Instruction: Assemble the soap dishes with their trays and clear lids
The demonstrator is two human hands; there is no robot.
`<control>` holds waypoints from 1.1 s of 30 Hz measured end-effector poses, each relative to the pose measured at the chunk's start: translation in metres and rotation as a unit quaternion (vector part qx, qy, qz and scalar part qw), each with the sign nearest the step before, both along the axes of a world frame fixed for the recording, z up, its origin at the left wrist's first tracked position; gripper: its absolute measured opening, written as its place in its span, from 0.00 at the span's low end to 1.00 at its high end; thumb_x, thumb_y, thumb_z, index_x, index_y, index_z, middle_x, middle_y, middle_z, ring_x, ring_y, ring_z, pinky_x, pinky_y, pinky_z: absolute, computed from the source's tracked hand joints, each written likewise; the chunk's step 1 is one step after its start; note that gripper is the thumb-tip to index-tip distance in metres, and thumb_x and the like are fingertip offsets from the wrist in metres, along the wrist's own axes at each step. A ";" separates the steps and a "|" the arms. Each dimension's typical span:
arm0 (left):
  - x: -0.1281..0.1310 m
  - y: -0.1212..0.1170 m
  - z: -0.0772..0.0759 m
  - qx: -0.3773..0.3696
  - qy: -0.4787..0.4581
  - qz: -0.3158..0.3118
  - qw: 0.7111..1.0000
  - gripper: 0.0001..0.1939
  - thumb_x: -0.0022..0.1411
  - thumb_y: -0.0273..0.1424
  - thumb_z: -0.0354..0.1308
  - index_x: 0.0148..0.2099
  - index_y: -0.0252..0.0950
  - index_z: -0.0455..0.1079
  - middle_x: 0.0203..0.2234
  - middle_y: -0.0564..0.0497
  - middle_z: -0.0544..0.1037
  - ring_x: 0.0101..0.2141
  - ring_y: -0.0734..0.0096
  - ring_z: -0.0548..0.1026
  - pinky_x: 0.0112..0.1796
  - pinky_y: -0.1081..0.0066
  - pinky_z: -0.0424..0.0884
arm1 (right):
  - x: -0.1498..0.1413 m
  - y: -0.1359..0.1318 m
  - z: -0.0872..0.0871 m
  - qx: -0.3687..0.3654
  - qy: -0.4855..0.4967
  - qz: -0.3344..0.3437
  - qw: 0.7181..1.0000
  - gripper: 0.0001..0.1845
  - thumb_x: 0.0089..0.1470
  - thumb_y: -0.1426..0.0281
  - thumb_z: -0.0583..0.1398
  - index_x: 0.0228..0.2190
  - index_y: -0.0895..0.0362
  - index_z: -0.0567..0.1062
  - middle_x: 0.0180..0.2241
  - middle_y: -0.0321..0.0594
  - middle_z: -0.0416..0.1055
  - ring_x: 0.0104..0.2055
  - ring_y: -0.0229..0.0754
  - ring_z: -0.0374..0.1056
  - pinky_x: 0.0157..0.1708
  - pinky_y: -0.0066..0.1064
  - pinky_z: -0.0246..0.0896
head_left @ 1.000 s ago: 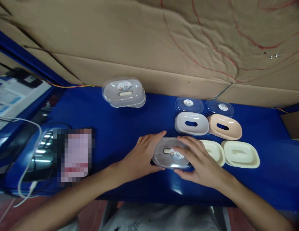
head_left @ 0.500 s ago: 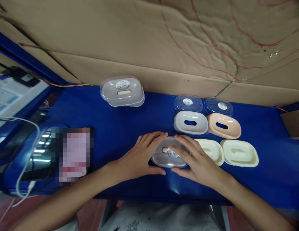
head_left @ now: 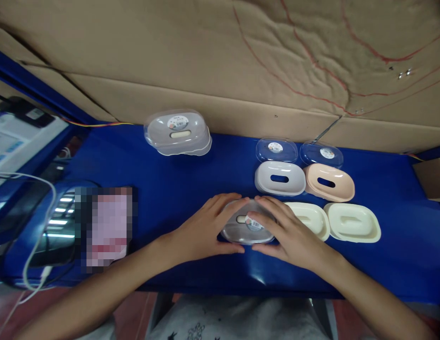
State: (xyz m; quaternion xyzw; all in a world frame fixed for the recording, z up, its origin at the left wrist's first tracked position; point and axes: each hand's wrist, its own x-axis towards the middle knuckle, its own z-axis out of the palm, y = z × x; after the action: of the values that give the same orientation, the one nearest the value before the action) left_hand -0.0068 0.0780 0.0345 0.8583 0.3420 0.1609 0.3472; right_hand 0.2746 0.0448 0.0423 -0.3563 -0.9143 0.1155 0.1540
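A soap box with a clear lid lies on the blue table just in front of me. My left hand cups its left side, fingers curled over the lid and thumb under its near edge. My right hand covers its right side, fingers pressed on the lid's sticker. To the right lie a grey slotted tray, a pink slotted tray, two cream bases and two clear lids.
Another closed soap box stack stands at the back left. A cardboard wall rises behind the table. At the left are a blurred dark object, a white cable and a shiny device.
Both hands have drawn closer together over the lid, fingers now nearly meeting on top. The box has hardly moved.
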 end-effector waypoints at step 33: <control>0.004 -0.008 -0.001 -0.145 -0.094 0.041 0.984 0.51 0.65 0.40 0.71 0.79 0.53 0.44 0.73 0.40 0.57 0.72 0.45 0.61 0.69 0.38 0.62 | -0.003 0.000 -0.006 0.064 -0.023 0.044 0.997 0.37 0.65 0.61 0.68 0.70 0.49 0.65 0.71 0.57 0.60 0.76 0.68 0.50 0.65 0.66 0.65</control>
State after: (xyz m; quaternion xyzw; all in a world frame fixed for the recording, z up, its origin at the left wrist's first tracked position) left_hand -0.0031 0.0703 0.0339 0.7650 0.3621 0.2039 0.4921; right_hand 0.2717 0.0445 0.0360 -0.3078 -0.9379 0.0555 0.1499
